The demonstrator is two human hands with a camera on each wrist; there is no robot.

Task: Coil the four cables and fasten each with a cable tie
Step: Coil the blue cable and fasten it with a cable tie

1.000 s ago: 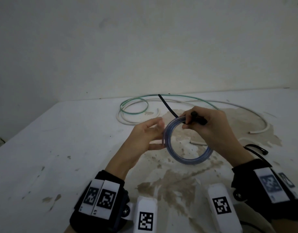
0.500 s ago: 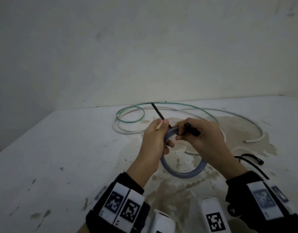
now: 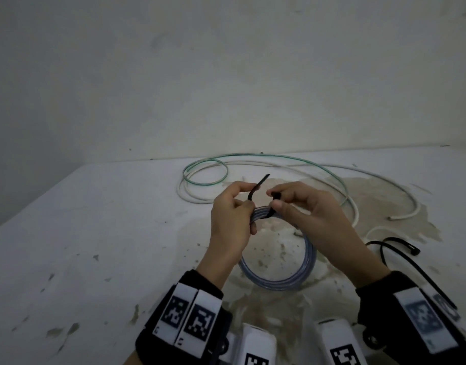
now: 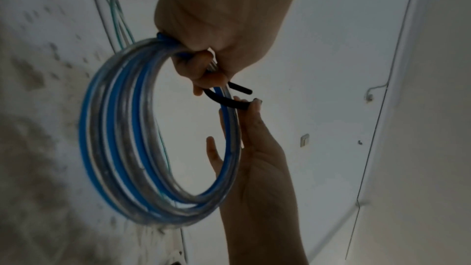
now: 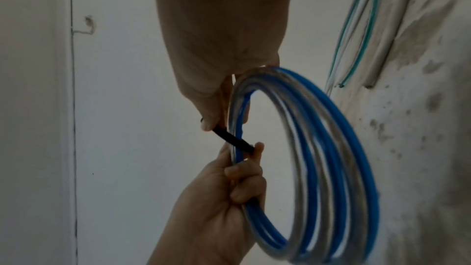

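Observation:
A blue and clear cable coil [image 3: 279, 283] hangs in the air between my hands above the stained white table [image 3: 95, 233]. A black cable tie [image 3: 256, 187] wraps round the coil's top. My left hand [image 3: 249, 196] grips the coil's top with its lower fingers and pinches the tie's tail, which sticks up past its thumb. My right hand [image 3: 275, 200] pinches the tie's head end [image 3: 276, 194]. The left wrist view shows the tie [image 4: 229, 101] looped round the coil's strands [image 4: 122, 128]. In the right wrist view the tie [image 5: 231, 140] spans from my right fingertips [image 5: 209, 124] to my left fingers [image 5: 257, 152].
A loose green cable [image 3: 205, 169] and a long white cable [image 3: 400, 191] lie curved across the table's far side. Spare black cable ties [image 3: 400, 248] lie on the table to the right of my right wrist. A bare wall stands behind the table.
My left hand moved from the coil's side to its top and took hold of the tie's tail. The tail, straight before, now bends over the coil. The right hand kept the tie's head.

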